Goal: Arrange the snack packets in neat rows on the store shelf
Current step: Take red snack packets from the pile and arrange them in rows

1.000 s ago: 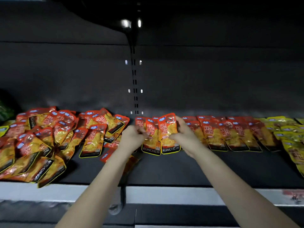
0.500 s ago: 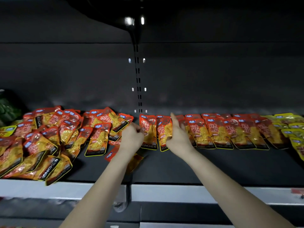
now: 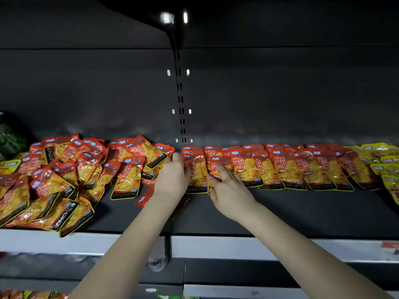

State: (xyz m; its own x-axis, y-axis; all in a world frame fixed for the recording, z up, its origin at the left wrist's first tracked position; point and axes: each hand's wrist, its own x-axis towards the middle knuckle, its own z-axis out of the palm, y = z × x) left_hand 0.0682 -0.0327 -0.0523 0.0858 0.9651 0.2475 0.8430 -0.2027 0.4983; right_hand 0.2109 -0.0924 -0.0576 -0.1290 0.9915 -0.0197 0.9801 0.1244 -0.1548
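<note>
Snack packets (image 3: 267,169) in row, right; loose heap (image 3: 64,175) left. Left hand (image 3: 172,180), right hand (image 3: 228,190) flat, open on row's end.

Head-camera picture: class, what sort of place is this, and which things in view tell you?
Most likely a shop aisle. A dark display shelf has a slotted upright behind it and a pale price strip along its front edge, and many identical red snack packets lie in a row.

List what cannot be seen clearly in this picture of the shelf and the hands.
- Head view: the packet under the left hand is partly covered by it.
- Right hand hides the next packet's lower half.
- Green item: cut by the left edge, dark.
- Small print: unreadable.
</note>
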